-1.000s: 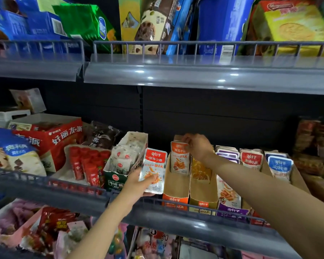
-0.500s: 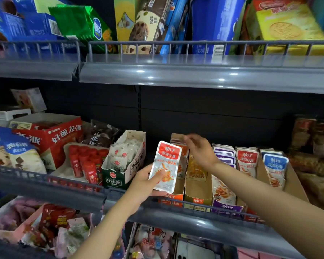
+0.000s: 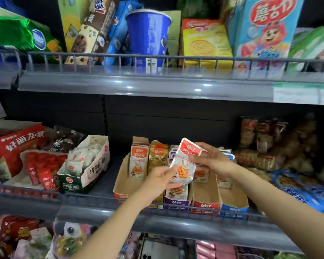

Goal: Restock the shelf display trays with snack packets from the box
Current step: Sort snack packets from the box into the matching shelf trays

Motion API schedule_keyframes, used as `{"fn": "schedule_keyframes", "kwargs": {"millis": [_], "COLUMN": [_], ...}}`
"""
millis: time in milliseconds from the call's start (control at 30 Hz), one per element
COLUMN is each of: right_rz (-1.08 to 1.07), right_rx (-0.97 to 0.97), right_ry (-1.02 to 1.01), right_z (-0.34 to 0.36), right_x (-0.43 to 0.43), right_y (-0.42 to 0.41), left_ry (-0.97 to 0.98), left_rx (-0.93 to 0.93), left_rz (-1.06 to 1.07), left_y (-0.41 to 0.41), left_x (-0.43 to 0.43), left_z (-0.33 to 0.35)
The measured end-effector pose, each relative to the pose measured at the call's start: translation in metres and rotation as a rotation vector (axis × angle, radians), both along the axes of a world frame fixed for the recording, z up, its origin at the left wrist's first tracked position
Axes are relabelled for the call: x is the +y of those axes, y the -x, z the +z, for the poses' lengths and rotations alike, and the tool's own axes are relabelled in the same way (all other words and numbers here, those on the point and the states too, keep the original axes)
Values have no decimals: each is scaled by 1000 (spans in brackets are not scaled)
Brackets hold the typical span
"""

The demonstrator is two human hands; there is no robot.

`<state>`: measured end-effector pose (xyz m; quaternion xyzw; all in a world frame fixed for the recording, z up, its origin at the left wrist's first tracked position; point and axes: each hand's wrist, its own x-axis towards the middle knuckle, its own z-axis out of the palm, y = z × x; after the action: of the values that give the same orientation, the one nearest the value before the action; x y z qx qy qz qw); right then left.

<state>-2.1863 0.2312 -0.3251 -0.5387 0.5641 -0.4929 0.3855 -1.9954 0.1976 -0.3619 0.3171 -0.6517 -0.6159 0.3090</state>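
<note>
A white snack packet with a red top point(image 3: 185, 161) is held up in front of the middle shelf by both hands. My left hand point(image 3: 157, 182) pinches its lower left edge. My right hand point(image 3: 213, 161) grips its upper right side. Behind it stand several narrow cardboard display trays side by side: an orange tray point(image 3: 122, 186) with one packet at its back, a gold one point(image 3: 158, 156), a purple one point(image 3: 177, 200), a red one point(image 3: 205, 199) and a blue one point(image 3: 234, 200). The box the packets come from is not in view.
A wire rail point(image 3: 176, 208) runs along the middle shelf's front edge. Left of the trays stand a green and white carton point(image 3: 86, 171) of small packets and a tray of red sausages point(image 3: 43, 169). The upper shelf point(image 3: 138, 83) holds biscuit boxes and a blue cup close overhead.
My left hand carried the red-topped packet rightward and up. My right hand left the tray and took hold of the packet's upper side. The camera view shifted right and upward.
</note>
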Motion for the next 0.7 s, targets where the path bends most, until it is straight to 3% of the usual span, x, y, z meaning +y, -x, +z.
{"fn": "schedule_keyframes", "kwargs": {"millis": [133, 267, 400, 700], "right_rz": [-130, -298, -283, -263], "right_rx": [-2, 20, 252, 944], "right_ry": [111, 228, 196, 142], "right_z": [4, 7, -9, -36], "right_x": [8, 0, -21, -53], "right_y": [33, 64, 78, 82], "left_ry": [89, 353, 471, 482], "left_rx": [-69, -321, -500, -434], "left_rz": [94, 150, 83, 112], "left_y": [36, 51, 60, 67], "left_x": [0, -6, -9, -13], "left_z": [-4, -16, -35, -50]}}
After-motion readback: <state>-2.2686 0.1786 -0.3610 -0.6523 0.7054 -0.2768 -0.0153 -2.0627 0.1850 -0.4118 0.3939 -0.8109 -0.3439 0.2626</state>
